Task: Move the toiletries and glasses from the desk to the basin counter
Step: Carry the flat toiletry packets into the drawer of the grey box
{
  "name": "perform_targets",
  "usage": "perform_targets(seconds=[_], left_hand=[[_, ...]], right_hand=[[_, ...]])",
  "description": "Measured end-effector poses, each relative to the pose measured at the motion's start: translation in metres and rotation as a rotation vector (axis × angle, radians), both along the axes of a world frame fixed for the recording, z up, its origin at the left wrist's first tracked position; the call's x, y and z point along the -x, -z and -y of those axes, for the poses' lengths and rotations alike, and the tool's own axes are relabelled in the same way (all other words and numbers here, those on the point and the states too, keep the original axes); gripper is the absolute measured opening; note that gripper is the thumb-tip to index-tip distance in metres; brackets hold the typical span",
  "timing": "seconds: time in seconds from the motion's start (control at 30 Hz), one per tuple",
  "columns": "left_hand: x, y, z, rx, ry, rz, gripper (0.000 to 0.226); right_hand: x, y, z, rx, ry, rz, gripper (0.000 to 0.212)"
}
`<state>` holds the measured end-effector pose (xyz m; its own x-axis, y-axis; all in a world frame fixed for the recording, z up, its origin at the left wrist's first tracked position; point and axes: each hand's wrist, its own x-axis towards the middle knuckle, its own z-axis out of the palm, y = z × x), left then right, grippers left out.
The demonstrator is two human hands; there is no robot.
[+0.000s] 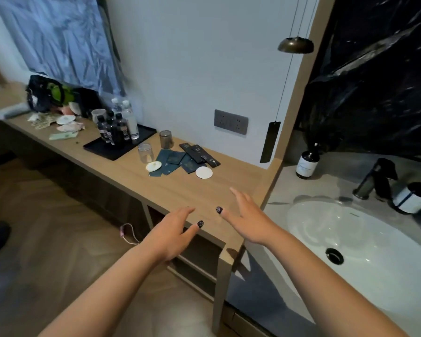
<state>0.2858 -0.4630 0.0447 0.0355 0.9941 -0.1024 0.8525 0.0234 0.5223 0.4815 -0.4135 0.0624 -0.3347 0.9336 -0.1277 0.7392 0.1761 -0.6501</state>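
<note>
Wooden desk [136, 171] viewed from above, taken as landmark. Left hand [173, 233] and right hand [249, 221], both with fingers extended and empty, hover over its near corner. Mid-desk: teal and black toiletry sachets [180, 162], a white round lid [204, 172], a clear glass [145, 153] and a smoked glass [166, 139]. Farther along, a black tray [100, 148] carries water bottles [118, 126]. Right of the desk: grey basin counter [301, 188], white basin [365, 251], black tap [377, 181], dark pump bottle [308, 162].
</note>
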Motion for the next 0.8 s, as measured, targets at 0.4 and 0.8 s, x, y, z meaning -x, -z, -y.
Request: perform_targets(seconds=[0.4,0.8], left_hand=[[0.073,0.001,-0.132,0.066,-0.088,0.033,0.060],[0.178,0.046,-0.271,0.144,-0.021,0.086,0.058]], right_hand=[[0.067,0.009,-0.140,0.051,-0.090,0.034,0.065],[0.161,0.055,-0.244,0.210,0.008,0.059,0.057]])
